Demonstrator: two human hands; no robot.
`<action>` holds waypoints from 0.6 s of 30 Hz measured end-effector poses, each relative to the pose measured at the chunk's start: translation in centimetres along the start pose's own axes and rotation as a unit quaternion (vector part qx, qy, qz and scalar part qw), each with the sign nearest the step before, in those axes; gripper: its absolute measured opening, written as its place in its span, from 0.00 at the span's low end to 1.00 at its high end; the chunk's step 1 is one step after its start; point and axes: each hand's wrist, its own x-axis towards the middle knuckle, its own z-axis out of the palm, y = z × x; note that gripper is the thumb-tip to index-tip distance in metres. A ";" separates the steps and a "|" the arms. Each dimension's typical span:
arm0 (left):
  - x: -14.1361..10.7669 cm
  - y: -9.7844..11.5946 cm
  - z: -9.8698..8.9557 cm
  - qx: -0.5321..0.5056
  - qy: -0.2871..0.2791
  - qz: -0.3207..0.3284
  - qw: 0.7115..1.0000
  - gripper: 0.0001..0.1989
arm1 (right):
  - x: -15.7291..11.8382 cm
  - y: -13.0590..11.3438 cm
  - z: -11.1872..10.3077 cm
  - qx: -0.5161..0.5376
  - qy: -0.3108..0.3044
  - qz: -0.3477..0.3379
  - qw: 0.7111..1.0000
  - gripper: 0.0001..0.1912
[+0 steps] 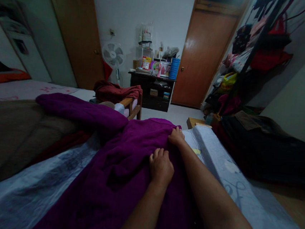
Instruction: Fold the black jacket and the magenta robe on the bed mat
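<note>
A purple long-sleeved top (126,159) lies spread over the bed, wrinkled at its middle, with one sleeve (82,111) stretched to the left. My left hand (161,167) rests on the cloth near the top's right side, its fingers bent and slightly apart. Farther out, my right hand (176,136) is at the far right edge of the top, fingers curled onto the fabric there. My forearms cover part of the garment's near right portion. The fingertips of both hands are partly hidden.
Under the top is a blue-grey patterned bedsheet (227,183). A brown blanket (18,137) lies to the left, dark folded clothes (273,151) to the right. Beyond stand a wooden frame with a reddish cloth (117,92), a fan (113,55) and a dark cabinet (150,92).
</note>
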 end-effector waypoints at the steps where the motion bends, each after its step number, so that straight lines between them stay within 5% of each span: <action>1: 0.1 0.0 -0.3 -0.005 0.008 -0.002 1.000 0.15 | -0.2 -0.3 0.2 0.006 0.010 -0.007 1.000 0.27; 7: 0.7 -0.8 -2.9 0.039 0.052 -0.012 0.998 0.17 | -1.9 -0.9 2.4 0.002 0.067 -0.025 0.997 0.32; 14: 1.5 -2.7 -3.6 0.103 -0.065 -0.034 0.992 0.17 | -2.2 -0.7 2.9 0.000 0.076 -0.028 0.997 0.31; 18: 1.7 -3.1 -3.2 0.096 -0.067 -0.037 0.992 0.16 | -1.7 -0.9 2.0 0.027 0.042 -0.015 0.999 0.34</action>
